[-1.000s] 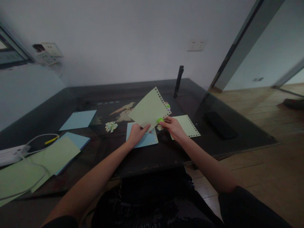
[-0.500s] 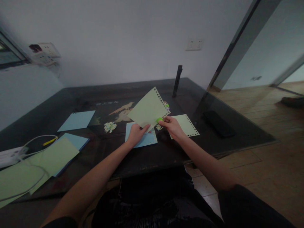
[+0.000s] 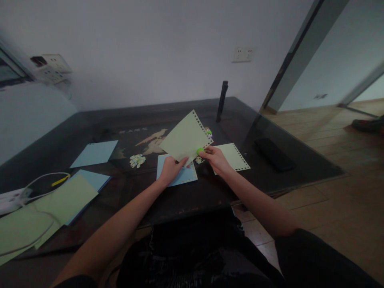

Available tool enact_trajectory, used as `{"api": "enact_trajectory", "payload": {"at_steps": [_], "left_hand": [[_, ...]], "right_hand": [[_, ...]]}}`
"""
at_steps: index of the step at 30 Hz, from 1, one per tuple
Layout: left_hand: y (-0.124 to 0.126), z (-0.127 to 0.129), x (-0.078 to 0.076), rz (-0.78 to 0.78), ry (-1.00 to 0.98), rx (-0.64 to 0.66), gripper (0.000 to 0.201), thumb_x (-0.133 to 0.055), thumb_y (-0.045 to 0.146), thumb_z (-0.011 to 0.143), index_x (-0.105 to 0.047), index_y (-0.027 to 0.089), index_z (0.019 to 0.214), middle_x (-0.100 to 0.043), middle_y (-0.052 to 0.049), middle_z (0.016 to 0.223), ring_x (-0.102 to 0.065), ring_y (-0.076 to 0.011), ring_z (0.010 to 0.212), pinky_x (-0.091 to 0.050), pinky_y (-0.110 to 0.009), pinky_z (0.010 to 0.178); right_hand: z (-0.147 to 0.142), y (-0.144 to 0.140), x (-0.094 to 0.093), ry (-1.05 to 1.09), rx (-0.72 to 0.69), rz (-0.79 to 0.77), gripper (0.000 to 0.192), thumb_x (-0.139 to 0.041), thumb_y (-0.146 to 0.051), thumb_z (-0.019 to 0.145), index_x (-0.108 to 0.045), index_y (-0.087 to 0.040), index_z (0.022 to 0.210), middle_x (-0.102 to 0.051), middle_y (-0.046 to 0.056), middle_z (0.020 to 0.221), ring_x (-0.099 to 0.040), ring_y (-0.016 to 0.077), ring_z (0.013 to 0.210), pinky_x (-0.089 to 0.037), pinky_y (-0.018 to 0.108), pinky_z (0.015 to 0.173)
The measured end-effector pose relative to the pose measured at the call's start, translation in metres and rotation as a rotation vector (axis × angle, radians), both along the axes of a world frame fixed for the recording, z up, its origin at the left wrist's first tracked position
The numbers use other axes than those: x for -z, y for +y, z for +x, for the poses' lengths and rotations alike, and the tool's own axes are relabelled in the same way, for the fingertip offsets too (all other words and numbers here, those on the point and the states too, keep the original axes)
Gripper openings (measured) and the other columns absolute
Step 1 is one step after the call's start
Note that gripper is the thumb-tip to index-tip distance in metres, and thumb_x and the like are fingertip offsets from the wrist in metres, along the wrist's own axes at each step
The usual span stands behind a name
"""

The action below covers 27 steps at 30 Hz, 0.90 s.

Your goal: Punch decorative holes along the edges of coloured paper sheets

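Note:
A pale green sheet of paper, with a row of punched holes down its right edge, is held tilted above the table. My left hand pinches its lower corner between thumb and fingers. In my right hand is a small bright green hole punch, set at the sheet's lower right edge. Beneath lies a blue sheet with holes along its border. To the right rests another pale green punched sheet. Small paper cutouts are heaped left of my hands, and a few more cutouts lie between them.
Left on the dark glass-topped table are a blue sheet, stacked green paper and a white cable. A black phone-like object lies right. A dark post stands at the back, near small colourful punches.
The view has shifted slightly. My hands keep their grips on the sheet and the punch, with the punch at nearly the same spot on the edge.

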State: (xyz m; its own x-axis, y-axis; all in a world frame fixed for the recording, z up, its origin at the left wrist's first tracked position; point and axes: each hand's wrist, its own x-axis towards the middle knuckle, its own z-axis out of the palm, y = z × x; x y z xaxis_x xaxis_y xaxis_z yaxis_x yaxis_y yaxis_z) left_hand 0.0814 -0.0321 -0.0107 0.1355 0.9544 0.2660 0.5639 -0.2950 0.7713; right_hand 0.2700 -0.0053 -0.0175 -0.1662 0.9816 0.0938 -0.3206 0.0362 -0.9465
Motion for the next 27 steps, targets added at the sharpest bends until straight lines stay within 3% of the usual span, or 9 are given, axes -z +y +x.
{"api": "enact_trajectory", "payload": {"at_steps": [11, 27], "left_hand": [[0.0006, 0.0007, 0.0008, -0.045, 0.080, -0.041, 0.036, -0.054, 0.039, 0.082, -0.071, 0.011, 0.067, -0.070, -0.008, 0.062, -0.063, -0.0184, 0.056, -0.045, -0.025, 0.058], [0.0052, -0.0037, 0.0060, -0.044, -0.014, -0.019, 0.038, -0.052, 0.041, 0.083, -0.072, 0.011, 0.071, -0.071, -0.009, 0.065, -0.063, -0.0180, 0.055, -0.047, -0.026, 0.059]], "right_hand": [[0.0008, 0.0017, 0.0003, 0.004, 0.021, 0.004, 0.031, -0.082, -0.030, 0.053, -0.068, -0.019, 0.078, -0.071, 0.004, 0.081, -0.063, 0.0166, 0.075, -0.047, 0.035, 0.082], [0.0020, 0.0003, -0.0012, -0.075, -0.046, 0.035, 0.026, -0.080, -0.031, 0.059, -0.066, -0.020, 0.078, -0.070, 0.004, 0.084, -0.064, 0.0182, 0.081, -0.048, 0.039, 0.088]]}}
